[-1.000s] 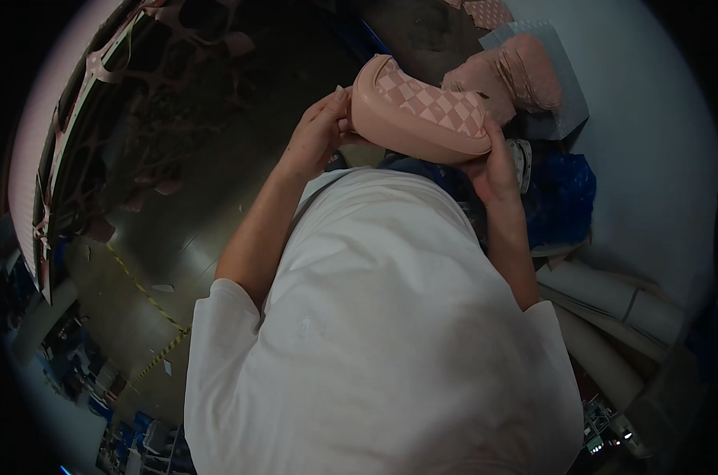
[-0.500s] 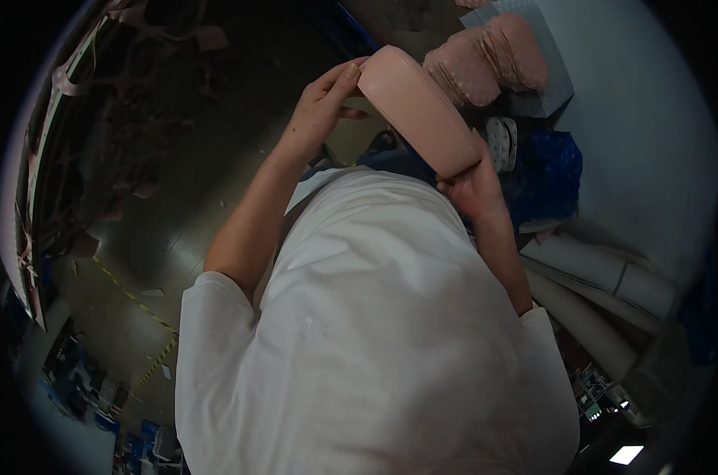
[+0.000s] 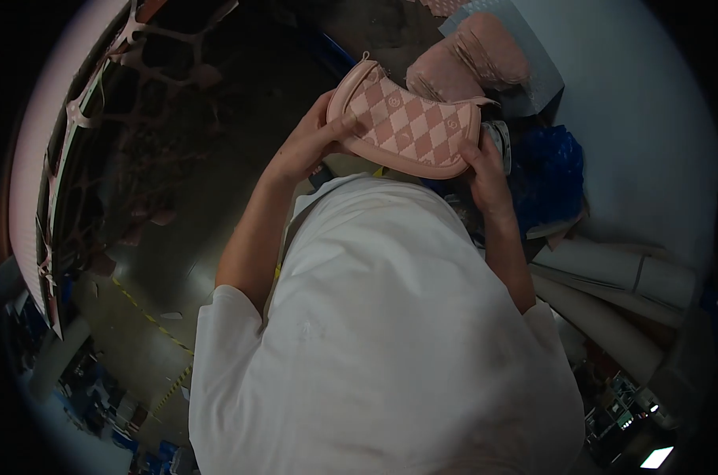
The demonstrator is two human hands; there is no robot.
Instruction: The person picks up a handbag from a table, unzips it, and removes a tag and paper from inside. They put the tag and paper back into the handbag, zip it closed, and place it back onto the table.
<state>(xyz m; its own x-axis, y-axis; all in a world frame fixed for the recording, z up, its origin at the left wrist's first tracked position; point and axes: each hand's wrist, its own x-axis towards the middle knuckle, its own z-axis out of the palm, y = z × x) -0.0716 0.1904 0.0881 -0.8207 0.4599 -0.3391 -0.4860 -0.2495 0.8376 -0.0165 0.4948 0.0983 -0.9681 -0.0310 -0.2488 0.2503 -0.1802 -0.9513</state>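
A pink curved handbag [image 3: 410, 127] with a diamond pattern and smooth piped edging is held up in front of my body, its patterned face toward me. My left hand [image 3: 315, 141] grips its left end, thumb across the front and the other fingers hidden behind. At the right end my right hand [image 3: 485, 170] is closed on the bag, with its thumb on the lower front corner. A small loop stands at the bag's upper left tip. Just beyond the bag lie several similar pink pieces [image 3: 489, 51], stacked together.
Grey bubble-wrap-like sheeting [image 3: 537, 87] lies under the pink stacks. Right of my right hand are a blue plastic bag [image 3: 549, 170] and a white roll [image 3: 497, 142]. Long pale rolls [image 3: 612, 273] lie lower right. Pink cut-out sheet material [image 3: 78, 111] hangs at the left, above a floor with yellow-black tape [image 3: 149, 317].
The handbag has turned from its smooth pink side to its patterned face and now lies more level. Both hands have shifted their hold on its ends.
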